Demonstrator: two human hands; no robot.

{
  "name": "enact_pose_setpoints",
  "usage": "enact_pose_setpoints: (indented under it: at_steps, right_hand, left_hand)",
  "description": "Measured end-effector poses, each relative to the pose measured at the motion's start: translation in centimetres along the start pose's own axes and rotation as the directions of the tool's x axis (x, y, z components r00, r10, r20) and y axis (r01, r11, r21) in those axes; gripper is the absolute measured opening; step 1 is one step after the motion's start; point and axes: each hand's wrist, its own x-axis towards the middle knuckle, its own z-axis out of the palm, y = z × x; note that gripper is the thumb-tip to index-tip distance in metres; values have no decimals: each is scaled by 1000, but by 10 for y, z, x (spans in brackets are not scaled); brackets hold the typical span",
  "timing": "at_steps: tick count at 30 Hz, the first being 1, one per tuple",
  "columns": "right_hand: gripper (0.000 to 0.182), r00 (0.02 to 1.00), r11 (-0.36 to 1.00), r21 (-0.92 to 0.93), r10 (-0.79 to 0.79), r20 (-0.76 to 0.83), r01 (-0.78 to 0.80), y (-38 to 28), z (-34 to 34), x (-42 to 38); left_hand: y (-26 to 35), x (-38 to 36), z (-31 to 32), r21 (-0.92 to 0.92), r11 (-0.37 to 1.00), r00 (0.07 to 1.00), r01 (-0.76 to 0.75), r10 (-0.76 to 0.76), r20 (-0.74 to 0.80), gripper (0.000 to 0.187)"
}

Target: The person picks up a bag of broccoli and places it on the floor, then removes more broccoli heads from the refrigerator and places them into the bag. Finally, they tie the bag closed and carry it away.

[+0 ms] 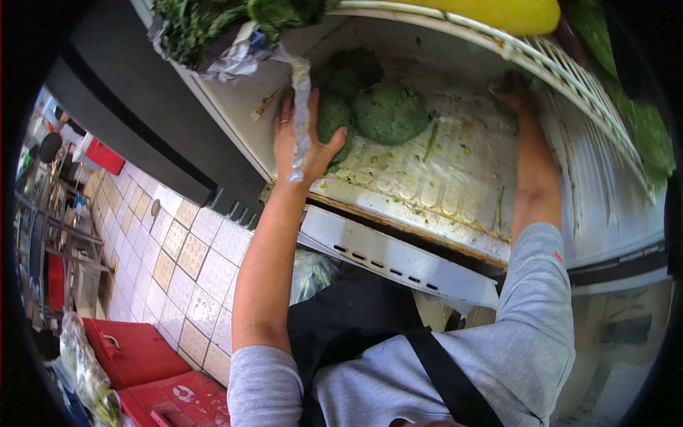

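While the person leaned over the white compartment, the left hand [285, 142] lay against the near-left broccoli head [333, 121], fingers spread, thumb across its side. The larger broccoli head [390, 112] sat just beside it, with darker ones behind in shadow. The right hand [515, 96] reached to the far right corner, near the side wall; dim there, and I could not tell whether its fingers were open or closed.

Compartment floor [455, 185]: ribbed, wet-looking, scattered with green crumbs and thin stems [430, 142], its front edge stained brown. A vented white panel [384, 260] ran below that edge. Above, a white wire rack [569, 67] carried something yellow [509, 13]; leafy greens [203, 28] lay at upper left, and a crinkled silvery strip [299, 78] hung in front of the left hand.

Room, left side: pale and tan floor tiles [192, 242], red bins [135, 349] at lower left, metal shelving [71, 249] crowded along the edge of view.
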Motion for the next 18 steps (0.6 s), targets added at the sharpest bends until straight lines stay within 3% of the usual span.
enact_pose_setpoints:
  at_steps: [1,2,4,8,10,11,13,14,15,16,17,18]
  right_hand:
    - [87,999,996,79,-28,-35,31,10,8,-7]
    - [80,995,997,28,71,-77,-69,0,7,-16]
    - [74,979,998,-57,-28,-204,17,-12,4,-27]
    - [69,989,997,-78,-3,-150,-9,-64,-54,-45]
    - [68,989,991,109,-69,-129,83,-78,-65,-46]
    - [68,989,990,110,-69,-134,84,-85,-70,-50]
    - [67,984,944,291,-118,-136,154,-99,-82,-56]
    - [67,983,944,290,-122,-140,159,-104,-86,-57]
    - [67,992,882,455,-122,-26,121,-109,-90,-56]
    - [67,986,797,601,-144,89,62,-117,-96,-58]
    - [67,985,797,600,-152,86,70,-125,-102,-61]
    - [67,982,714,700,-118,148,-20,-135,-111,-67]
  left_hand:
    - [-1,0,1,-10,1000,1000,21,-21,12,74]
    - [-2,0,0,-4,999,999,35,-35,2,74]
    - [-3,-1,1,-40,999,1000,9,-8,11,73]
    - [1,2,4,-13,1000,1000,-11,11,6,75]
    - [9,7,0,85,993,995,-87,83,52,70]
    - [19,10,2,87,992,995,-89,85,47,70]
    - [60,22,7,254,916,937,-310,250,243,63]
    - [77,25,16,267,902,927,-339,272,258,75]
    - [91,27,25,279,888,917,-365,291,273,89]
    - [97,28,37,281,891,920,-357,285,269,89]
    - [101,30,47,284,911,927,-297,204,316,86]
    - [101,31,51,292,926,924,-238,124,362,83]
